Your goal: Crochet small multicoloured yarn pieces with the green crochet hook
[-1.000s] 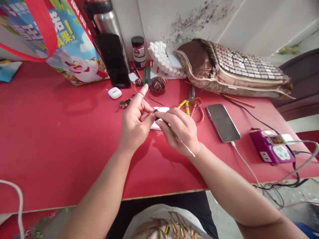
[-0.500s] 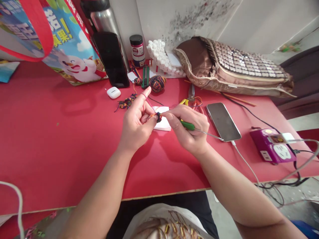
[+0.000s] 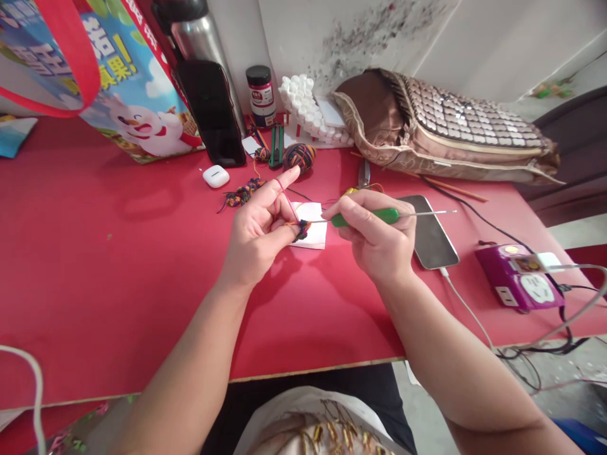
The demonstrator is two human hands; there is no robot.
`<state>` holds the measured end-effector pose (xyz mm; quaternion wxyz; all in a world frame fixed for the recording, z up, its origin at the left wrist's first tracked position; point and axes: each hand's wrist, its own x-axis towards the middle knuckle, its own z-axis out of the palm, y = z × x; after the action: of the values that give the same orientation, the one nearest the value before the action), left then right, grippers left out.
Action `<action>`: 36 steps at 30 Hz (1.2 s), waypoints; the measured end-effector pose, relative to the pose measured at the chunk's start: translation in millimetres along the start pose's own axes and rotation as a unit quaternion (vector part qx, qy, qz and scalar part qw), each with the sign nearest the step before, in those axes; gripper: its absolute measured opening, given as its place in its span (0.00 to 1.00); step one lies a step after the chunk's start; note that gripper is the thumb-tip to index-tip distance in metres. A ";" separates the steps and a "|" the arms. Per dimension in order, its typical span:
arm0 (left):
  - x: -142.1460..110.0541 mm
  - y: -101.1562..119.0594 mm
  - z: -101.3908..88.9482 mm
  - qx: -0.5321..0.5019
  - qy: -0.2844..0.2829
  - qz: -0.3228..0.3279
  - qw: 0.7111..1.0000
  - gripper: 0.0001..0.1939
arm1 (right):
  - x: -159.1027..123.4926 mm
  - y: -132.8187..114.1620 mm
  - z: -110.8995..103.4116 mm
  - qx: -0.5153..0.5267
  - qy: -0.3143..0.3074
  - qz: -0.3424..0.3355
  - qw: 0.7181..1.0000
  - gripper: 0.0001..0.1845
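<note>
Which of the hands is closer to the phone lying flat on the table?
Right. The right hand overlaps the flat phone; the left hand is farther off, beyond the white paper.

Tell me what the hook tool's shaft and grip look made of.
Crochet hook in the right hand: the shaft looks like bare metal, thin, grey and shiny; the green grip looks like plastic or rubber, smooth and matte. The look leaves plastic or rubber open.

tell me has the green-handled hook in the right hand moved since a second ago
Yes. The green-handled hook has swung up from pointing down toward the wrist to lying level, its metal end now over the phone.
</note>
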<state>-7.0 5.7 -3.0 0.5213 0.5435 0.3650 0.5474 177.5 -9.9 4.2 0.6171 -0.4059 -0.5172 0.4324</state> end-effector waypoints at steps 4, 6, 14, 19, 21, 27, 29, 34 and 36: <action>0.3 4.3 1.8 -0.037 0.000 -0.021 0.999 0.27 | 2.9 -2.0 1.8 0.062 0.008 0.066 0.996 0.15; -0.2 6.3 3.0 -0.039 0.006 -0.026 0.999 0.26 | 3.9 -4.8 3.5 0.070 0.014 0.084 0.994 0.16; -0.6 6.2 2.6 -0.048 0.004 -0.031 0.998 0.26 | 9.3 -4.4 3.4 0.124 -0.003 0.135 0.983 0.18; 0.2 3.7 4.0 -0.095 0.008 -0.052 0.994 0.26 | 8.5 -0.7 7.0 0.169 -0.037 0.150 0.973 0.19; -0.5 3.2 6.6 -0.113 0.011 -0.053 0.992 0.25 | 6.3 1.5 8.8 0.187 -0.055 0.147 0.970 0.20; -3.0 4.1 12.7 -0.116 0.049 -0.035 0.991 0.23 | 4.2 9.2 11.0 0.214 -0.079 0.147 0.963 0.19; -2.7 4.5 12.5 -0.115 0.059 -0.020 0.991 0.23 | 6.1 10.6 12.4 0.222 -0.073 0.151 0.961 0.20; -1.1 5.3 9.6 -0.093 0.075 -0.011 0.993 0.21 | 11.1 12.7 14.8 0.207 -0.067 0.172 0.961 0.26; -0.6 5.5 8.7 -0.083 0.085 -0.010 0.993 0.19 | 11.4 13.3 14.7 0.207 -0.071 0.185 0.958 0.26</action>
<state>0.4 2.6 3.4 0.5371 0.4462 0.3670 0.6145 162.4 5.7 -3.2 0.5584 -0.3260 -0.3752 0.6641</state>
